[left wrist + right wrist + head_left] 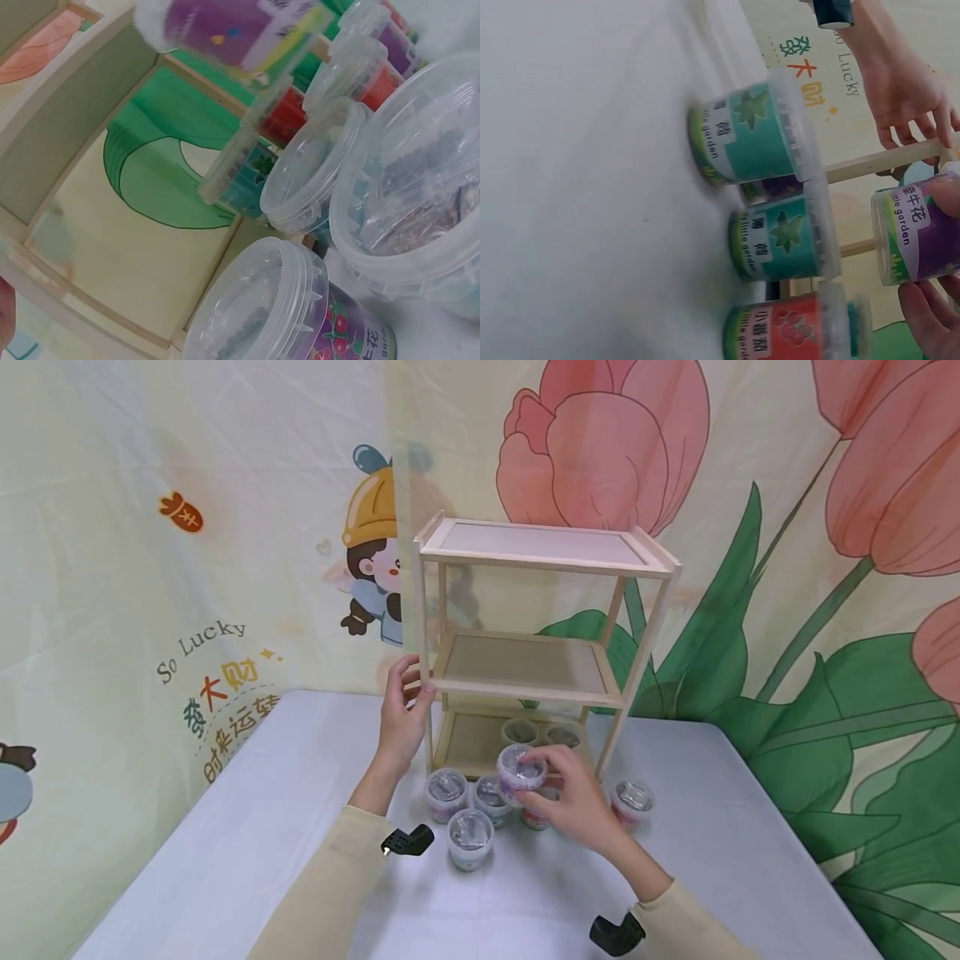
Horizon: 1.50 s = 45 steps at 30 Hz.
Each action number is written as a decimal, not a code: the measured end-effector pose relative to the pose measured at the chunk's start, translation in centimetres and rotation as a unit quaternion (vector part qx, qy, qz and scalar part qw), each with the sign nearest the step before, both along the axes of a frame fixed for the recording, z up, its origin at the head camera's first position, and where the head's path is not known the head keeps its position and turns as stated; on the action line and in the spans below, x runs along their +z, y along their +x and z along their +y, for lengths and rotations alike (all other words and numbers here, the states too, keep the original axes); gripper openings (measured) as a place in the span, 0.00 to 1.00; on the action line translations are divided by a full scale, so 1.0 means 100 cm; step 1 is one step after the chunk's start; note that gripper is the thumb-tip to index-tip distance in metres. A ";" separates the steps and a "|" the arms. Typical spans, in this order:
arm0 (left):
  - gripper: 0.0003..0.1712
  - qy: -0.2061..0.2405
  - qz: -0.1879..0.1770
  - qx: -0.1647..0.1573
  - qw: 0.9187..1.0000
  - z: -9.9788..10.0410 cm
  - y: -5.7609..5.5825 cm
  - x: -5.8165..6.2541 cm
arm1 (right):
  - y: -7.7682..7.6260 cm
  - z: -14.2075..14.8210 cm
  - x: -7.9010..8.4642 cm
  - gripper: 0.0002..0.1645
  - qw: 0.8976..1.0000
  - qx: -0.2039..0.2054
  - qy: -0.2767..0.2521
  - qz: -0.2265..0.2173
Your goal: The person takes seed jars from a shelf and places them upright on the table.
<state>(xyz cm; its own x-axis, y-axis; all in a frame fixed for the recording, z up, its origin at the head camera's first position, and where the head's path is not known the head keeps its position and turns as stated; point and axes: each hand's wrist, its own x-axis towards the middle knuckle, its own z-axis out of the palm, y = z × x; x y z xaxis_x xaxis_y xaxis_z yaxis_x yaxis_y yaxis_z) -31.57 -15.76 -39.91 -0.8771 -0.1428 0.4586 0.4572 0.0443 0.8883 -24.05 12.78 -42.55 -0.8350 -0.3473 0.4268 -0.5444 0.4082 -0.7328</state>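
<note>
My right hand (573,793) pinches a clear-lidded plastic tub (519,770) between thumb and fingers, held up in front of the shelf's lower level. Its purple "little garden" label (922,225) shows in the right wrist view. My left hand (402,718) grips the left front post of a small three-tier wooden shelf (528,695). On the table below stand a teal-labelled tub (470,839) in front, a purple-labelled tub (446,795), another teal tub (491,800) and a red-labelled tub (780,330). The red one is partly hidden by my right hand in the head view.
Two tubs stand side by side on the bottom shelf, the left tub (520,732) and the right tub (562,737). One more tub (632,802) is on the white table (720,860), right of the shelf. A printed cloth (285,527) hangs close behind.
</note>
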 end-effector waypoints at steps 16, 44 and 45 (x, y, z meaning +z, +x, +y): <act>0.27 -0.002 -0.009 0.009 1.000 -0.001 0.004 0.000 | 0.022 0.006 -0.031 0.31 1.000 -0.009 -0.009 0.011; 0.28 -0.009 -0.012 0.004 1.000 0.001 0.004 0.002 | 0.043 0.006 -0.070 0.33 0.999 -0.009 -0.021 -0.036; 0.28 -0.009 -0.011 0.004 1.000 0.002 0.004 0.002 | 0.043 0.006 -0.071 0.34 0.999 -0.011 -0.021 -0.035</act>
